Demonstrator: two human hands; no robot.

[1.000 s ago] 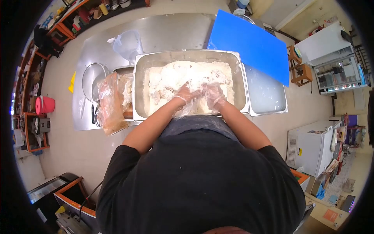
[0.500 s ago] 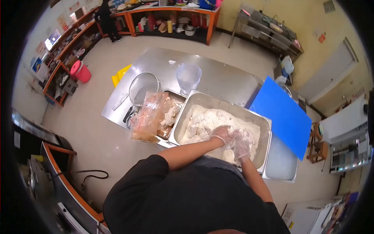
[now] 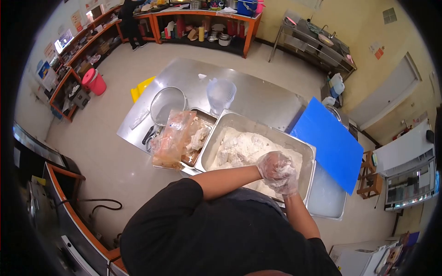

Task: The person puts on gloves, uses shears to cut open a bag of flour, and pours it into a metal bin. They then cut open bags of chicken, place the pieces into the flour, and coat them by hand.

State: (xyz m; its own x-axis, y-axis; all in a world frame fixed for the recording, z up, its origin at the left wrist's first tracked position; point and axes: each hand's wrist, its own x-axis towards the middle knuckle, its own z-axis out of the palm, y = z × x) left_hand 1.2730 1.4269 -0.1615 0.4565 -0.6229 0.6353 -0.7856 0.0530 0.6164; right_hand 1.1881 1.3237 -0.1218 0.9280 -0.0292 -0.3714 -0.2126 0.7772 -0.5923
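A deep metal pan (image 3: 209, 138) holds white flour (image 3: 244, 142) with several flour-coated pieces in it. Over the pan's right part, my left hand (image 3: 271, 164) and my right hand (image 3: 286, 182), both in clear plastic gloves, are closed together around a floured piece (image 3: 285, 170). The gloves overlap, and the fingers partly hide the piece. Left of the pan, a smaller tray (image 3: 195, 158) holds pale, wet pieces (image 3: 199, 138), with an orange-tinted plastic bag (image 3: 172, 138) lying across its left side.
Behind the pans on the steel table (image 3: 258, 92) are a clear jug (image 3: 221, 94) and a round sieve (image 3: 169, 106). A blue board (image 3: 327, 147) leans over a pale container (image 3: 327, 193) at the right. A person in black (image 3: 131, 23) stands at the far left counter.
Both hands have come up out of the flour and closed together around a floured piece. The view has shifted slightly.
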